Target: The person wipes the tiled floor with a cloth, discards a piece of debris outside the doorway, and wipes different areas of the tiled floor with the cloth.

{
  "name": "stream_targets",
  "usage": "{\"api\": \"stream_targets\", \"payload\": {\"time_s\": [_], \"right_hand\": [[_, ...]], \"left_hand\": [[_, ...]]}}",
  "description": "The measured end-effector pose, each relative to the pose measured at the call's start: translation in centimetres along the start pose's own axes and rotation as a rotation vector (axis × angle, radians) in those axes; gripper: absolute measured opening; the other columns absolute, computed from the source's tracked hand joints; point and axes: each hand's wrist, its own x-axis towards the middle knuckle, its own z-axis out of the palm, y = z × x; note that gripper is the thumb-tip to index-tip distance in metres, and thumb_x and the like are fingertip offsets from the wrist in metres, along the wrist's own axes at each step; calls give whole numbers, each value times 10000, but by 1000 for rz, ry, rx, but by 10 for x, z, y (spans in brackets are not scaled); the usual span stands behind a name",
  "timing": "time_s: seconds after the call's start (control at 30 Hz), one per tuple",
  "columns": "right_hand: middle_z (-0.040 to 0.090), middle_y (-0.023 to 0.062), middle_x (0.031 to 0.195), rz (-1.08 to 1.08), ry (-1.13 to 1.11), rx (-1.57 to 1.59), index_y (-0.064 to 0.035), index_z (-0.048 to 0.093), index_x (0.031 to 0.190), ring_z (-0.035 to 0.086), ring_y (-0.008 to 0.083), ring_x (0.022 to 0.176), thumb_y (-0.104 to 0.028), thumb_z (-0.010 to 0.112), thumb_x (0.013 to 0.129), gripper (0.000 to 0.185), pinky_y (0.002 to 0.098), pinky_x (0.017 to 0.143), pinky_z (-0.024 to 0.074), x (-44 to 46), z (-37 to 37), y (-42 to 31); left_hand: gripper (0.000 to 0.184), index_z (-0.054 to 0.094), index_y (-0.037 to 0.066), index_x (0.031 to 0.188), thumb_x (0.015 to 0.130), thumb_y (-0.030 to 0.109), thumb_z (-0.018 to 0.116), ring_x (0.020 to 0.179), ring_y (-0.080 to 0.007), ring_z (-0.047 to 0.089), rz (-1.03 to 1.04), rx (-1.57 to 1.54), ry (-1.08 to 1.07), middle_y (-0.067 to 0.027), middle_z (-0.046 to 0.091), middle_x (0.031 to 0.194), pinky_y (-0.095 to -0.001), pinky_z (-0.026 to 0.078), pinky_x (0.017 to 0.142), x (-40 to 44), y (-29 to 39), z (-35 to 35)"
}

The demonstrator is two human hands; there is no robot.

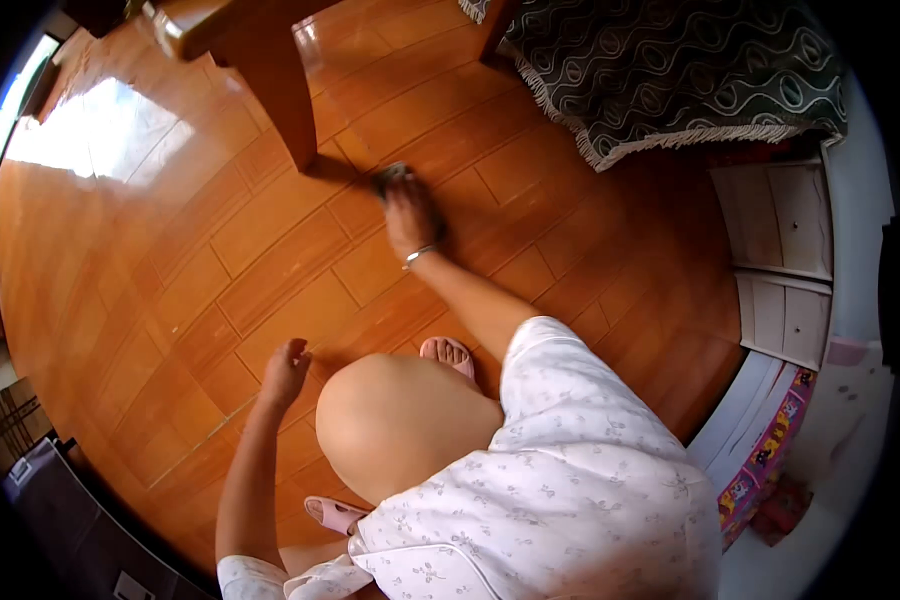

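Along the near edge of the glossy floor (290, 265), laid in orange-brown rectangles with thin dark joints, smooth pink slippers (346, 518) show beside a bent knee (400, 425) and white, flower-sprigged clothing (570, 470). Just beyond, the left hand (287, 372) is held over the floor, fingers loosely bent and released. Toward the floor's right edge, a pink-and-purple strip (770, 450) carries yellow and dark figures, any lettering too small to read, below pale drawers (775, 220) with small round knobs. Farther out, mid-floor, the right hand (408, 218), a shiny bracelet (418, 257) at its wrist, grasps a dark cloth (394, 172) against the floor; blur hides its texture. Just past it stands a tapered, varnished wooden leg (280, 110). Over the far right corner hangs a fringed, black-and-grey cover (670, 80) with wavy lines and ovals.
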Motion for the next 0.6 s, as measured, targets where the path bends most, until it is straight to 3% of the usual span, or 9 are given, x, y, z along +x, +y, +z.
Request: {"api": "stream_targets", "payload": {"time_s": [0.07,0.1,0.17,0.2,0.27,0.3,0.37,0.5,0.6], "right_hand": [[536,165,1276,-22,93,128,-27,552,1192,442,344,1244,-188,453,907,342,433,1073,329,25,11,-43],[560,128,1242,23,-78,425,-72,568,1185,478,336,1199,-111,471,877,325,411,1037,374,35,11,-58],[605,114,1134,-172,-65,796,-103,630,1064,545,312,1099,13,510,808,306,390,940,450,46,21,-76],[623,128,1099,-24,-96,1135,-98,622,1085,567,314,1054,-7,527,816,300,366,898,466,47,20,-90],[596,134,1175,245,-362,1209,-41,570,1171,577,261,1058,-87,561,846,328,307,899,458,52,-15,-88],[596,134,1175,259,-356,1212,-41,570,1171,577,261,1058,-87,561,846,328,307,899,458,50,-18,-76],[634,102,1087,628,-289,1533,-40,520,1235,598,203,973,-183,563,889,377,308,844,473,44,-24,-40],[584,188,1117,312,352,969,-42,532,1187,569,360,1006,-228,501,917,329,406,873,453,55,-96,100],[569,212,1177,536,320,511,-19,503,1247,557,365,1066,-243,500,936,384,422,890,451,61,-108,207]], "left_hand": [[291,582,-4,1115,878,165,601,1022,-329,599,39,115,-18,-202,623,1082,-392,490,869,15,25,12],[272,579,-3,1092,876,160,604,1023,-329,598,44,86,-3,-199,624,1069,-401,490,869,20,40,15],[270,577,-1,1090,872,156,609,1023,-330,598,59,97,10,-197,622,1070,-400,491,867,32,55,20],[269,576,1,1087,868,152,615,1024,-331,597,66,101,34,-196,621,1071,-399,493,866,37,61,20],[271,576,4,1082,860,152,626,1011,-329,600,73,133,57,-193,621,1065,-399,492,860,45,63,16],[273,577,7,1076,852,152,636,998,-327,603,87,152,90,-191,621,1059,-399,492,855,50,63,13],[270,562,7,1018,823,161,669,995,-327,594,63,246,58,-187,606,1075,-400,487,838,61,64,4],[387,519,3,1031,765,193,726,1066,-337,556,-63,372,-60,-199,570,1130,-403,471,875,96,74,-3],[547,474,-10,1100,720,261,759,1119,-350,518,-287,380,-122,-224,539,1160,-408,442,938,127,84,16]]}}
